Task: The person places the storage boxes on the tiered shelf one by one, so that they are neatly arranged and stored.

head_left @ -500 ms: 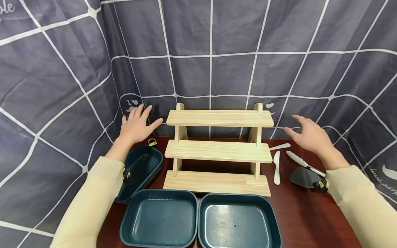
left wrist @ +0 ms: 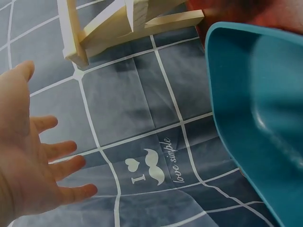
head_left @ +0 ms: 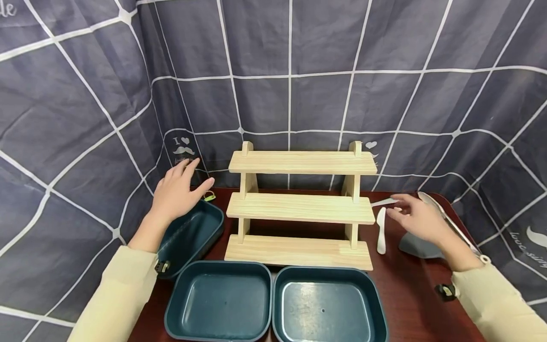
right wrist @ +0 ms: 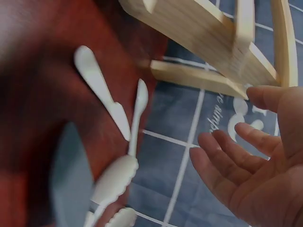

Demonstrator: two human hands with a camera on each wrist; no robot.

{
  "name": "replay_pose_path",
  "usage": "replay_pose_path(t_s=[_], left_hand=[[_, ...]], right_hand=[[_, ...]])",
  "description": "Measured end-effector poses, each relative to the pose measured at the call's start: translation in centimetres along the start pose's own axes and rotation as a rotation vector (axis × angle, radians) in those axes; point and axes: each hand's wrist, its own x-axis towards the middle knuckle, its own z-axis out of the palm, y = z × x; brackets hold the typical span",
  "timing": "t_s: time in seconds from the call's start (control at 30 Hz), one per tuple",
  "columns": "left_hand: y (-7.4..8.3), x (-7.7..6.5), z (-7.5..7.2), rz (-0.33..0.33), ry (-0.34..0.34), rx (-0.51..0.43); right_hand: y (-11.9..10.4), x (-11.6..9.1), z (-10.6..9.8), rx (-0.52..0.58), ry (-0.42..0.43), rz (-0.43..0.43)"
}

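My left hand [head_left: 173, 192], fingers extended, hovers above the far end of the left dark teal bin [head_left: 201, 232]; its palm [left wrist: 19, 156] holds nothing in the left wrist view. My right hand [head_left: 420, 218] is over the utensils right of the wooden rack, loosely bent fingers [right wrist: 218, 165] holding nothing. Near its fingertips lies a slim white utensil [head_left: 382, 203], its far end behind the rack; contact cannot be told from the head view. A white knife [head_left: 381, 232] lies just left. Tongs with scalloped white tips [right wrist: 116, 179] and a grey spatula [head_left: 416, 244] are partly hidden beneath the hand.
The three-tier wooden rack [head_left: 299, 208] stands mid-table before a grey checked cloth [head_left: 320, 104]. Two more teal bins, a left one [head_left: 171, 308] and a right one [head_left: 380, 308], sit at its front. A small yellow-green object [head_left: 209, 196] lies behind the left bin.
My right hand has come down toward the white utensils, uncovering part of the tongs on the right. The left hand has shifted slightly left and lower. The rack and bins look unmoved.
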Motion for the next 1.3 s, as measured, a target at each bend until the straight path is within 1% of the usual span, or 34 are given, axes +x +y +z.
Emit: replay_pose_path(t_s=[0.13, 0.27, 0.4, 0.57, 0.7, 0.8, 0.9, 1.0, 1.1, 1.2, 1.3], left_hand=[[-0.5, -1.9, 0.3, -0.003, 0.023, 0.008], [-0.9, -4.0, 0.6, -0.006, 0.056, -0.014], [-1.1, -6.3, 1.0, -0.02, 0.086, -0.049], [-1.9, -9.2, 2.2, -0.058, 0.13, -0.076], [-2.5, -11.4, 3.1, -0.088, 0.182, -0.099], [-2.9, -12.8, 3.6, -0.114, 0.218, -0.137], [-3.3, -14.3, 4.2, -0.149, 0.262, -0.198], [-3.6, -15.6, 4.6, -0.216, 0.33, -0.282], [-3.8, -16.8, 4.9, -0.304, 0.405, -0.372], [-4.2, -17.6, 5.2, -0.4, 0.463, -0.462], [-4.4, -18.3, 5.5, -0.514, 0.503, -0.539]], right_hand=[[-0.1, -1.3, 1.9, 0.027, -0.032, 0.001], [-0.4, -2.4, 3.7, 0.08, -0.077, 0.007], [-0.8, -3.3, 5.2, 0.209, -0.155, 0.038], [-1.3, -4.3, 6.8, 0.368, -0.25, 0.098], [-1.3, -4.9, 7.9, 0.494, -0.316, 0.158], [-1.2, -5.1, 8.8, 0.57, -0.336, 0.194], [-1.0, -5.2, 9.4, 0.612, -0.345, 0.215], [-0.8, -5.2, 9.7, 0.65, -0.352, 0.239], [-0.6, -5.3, 9.8, 0.69, -0.354, 0.259], [-0.6, -5.3, 9.8, 0.726, -0.357, 0.274], [-0.5, -5.4, 9.9, 0.749, -0.364, 0.283]])
